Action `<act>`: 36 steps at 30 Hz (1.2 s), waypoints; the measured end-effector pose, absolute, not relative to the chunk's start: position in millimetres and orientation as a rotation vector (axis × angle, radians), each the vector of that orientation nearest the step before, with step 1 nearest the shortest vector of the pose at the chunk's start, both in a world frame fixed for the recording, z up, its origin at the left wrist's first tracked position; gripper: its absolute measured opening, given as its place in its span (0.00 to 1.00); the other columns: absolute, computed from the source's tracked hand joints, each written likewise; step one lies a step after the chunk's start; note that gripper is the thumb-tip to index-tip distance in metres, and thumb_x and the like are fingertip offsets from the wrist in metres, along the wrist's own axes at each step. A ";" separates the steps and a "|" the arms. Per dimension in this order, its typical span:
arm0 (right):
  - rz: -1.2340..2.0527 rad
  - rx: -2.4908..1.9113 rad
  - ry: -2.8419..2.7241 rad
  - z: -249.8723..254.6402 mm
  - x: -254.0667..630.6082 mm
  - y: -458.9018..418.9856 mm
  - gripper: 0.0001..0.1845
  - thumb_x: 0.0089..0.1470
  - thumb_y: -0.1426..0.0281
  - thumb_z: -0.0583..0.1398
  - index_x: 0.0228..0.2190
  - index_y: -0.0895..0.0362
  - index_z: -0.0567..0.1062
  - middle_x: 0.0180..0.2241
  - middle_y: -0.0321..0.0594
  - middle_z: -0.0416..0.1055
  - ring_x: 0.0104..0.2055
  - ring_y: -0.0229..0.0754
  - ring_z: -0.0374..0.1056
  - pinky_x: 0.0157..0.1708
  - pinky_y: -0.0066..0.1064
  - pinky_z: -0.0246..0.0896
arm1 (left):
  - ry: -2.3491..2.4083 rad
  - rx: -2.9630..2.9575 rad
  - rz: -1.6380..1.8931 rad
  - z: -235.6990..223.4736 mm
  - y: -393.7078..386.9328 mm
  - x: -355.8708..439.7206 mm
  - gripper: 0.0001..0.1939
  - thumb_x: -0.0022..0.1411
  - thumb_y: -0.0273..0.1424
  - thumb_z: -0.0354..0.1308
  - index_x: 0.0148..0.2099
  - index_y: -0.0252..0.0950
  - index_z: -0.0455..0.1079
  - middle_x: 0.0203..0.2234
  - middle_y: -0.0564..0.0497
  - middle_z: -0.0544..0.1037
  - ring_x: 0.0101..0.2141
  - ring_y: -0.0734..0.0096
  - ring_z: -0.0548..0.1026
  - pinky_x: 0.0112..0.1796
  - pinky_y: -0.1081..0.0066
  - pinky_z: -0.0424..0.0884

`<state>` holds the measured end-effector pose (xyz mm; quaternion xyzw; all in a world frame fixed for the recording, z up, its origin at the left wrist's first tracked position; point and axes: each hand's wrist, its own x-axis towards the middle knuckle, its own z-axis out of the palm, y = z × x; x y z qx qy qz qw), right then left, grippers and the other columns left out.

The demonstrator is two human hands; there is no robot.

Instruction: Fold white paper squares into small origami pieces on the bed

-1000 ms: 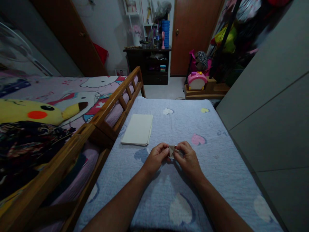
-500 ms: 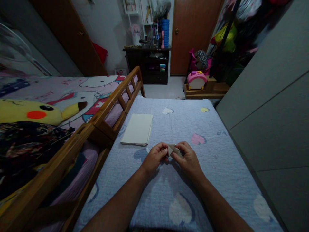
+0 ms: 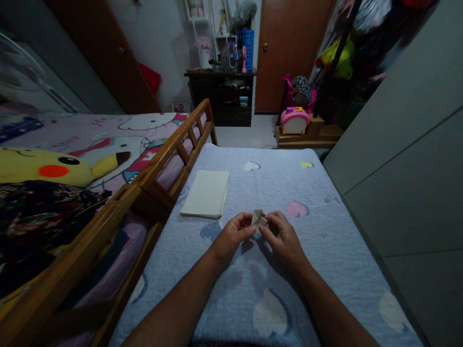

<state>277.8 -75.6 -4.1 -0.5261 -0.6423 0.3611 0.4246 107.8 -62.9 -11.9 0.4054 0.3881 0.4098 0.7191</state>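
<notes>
A person sits at a quilted bed, seen from their own head height, with both bare forearms reaching forward over a pale blue quilt (image 3: 325, 274) printed with hearts. At the centre, a small folded piece of beige paper (image 3: 259, 218), roughly triangular and pointed at the top, is held up just above the quilt. The left hand (image 3: 233, 236) and right hand (image 3: 284, 238) face each other on either side of it. The left fingers (image 3: 246, 222) are curled and closed against the paper's left side, and the right fingers (image 3: 268, 222) pinch its right side, so both hands have hold of it. Just beyond and to the left of the hands, a neat stack of cream paper sheets (image 3: 205, 193) lies flat on the quilt. A wooden bed rail (image 3: 173, 144) runs along the left of the quilt, separating it from a second bed with Hello Kitty bedding (image 3: 144, 123) and a yellow Pikachu plush (image 3: 47, 166). Farther ahead stand a dark cabinet (image 3: 219, 99), a brown door (image 3: 289, 53) and a pink toy case (image 3: 294, 120).
</notes>
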 end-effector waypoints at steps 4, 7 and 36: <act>1.024 -1.227 -1.651 -0.3 280.8 -78.7 0.12 0.60 0.65 0.55 0.33 0.54 0.78 0.34 0.39 0.70 0.38 0.42 0.67 0.39 0.33 0.60 | 0.928 0.836 0.998 -9.6 -62.6 113.3 0.21 0.46 0.36 0.72 0.41 0.34 0.73 0.34 0.50 0.78 0.34 0.70 0.74 0.38 0.73 0.67; 1.117 -1.215 -1.577 -0.2 280.7 -80.0 0.12 0.59 0.65 0.55 0.33 0.54 0.77 0.33 0.38 0.71 0.37 0.42 0.68 0.38 0.33 0.61 | 1.002 0.810 1.057 -11.3 -61.7 117.1 0.17 0.49 0.36 0.70 0.38 0.34 0.72 0.31 0.51 0.77 0.31 0.72 0.74 0.35 0.74 0.67; 1.537 -1.259 -1.167 -19.4 263.9 -74.4 0.11 0.46 0.68 0.62 0.35 0.56 0.71 0.24 0.29 0.67 0.19 0.31 0.59 0.15 0.22 0.53 | 1.220 1.163 0.941 -13.6 -68.6 121.9 0.05 0.50 0.29 0.61 0.33 0.34 0.71 0.24 0.54 0.74 0.24 0.75 0.70 0.27 0.76 0.65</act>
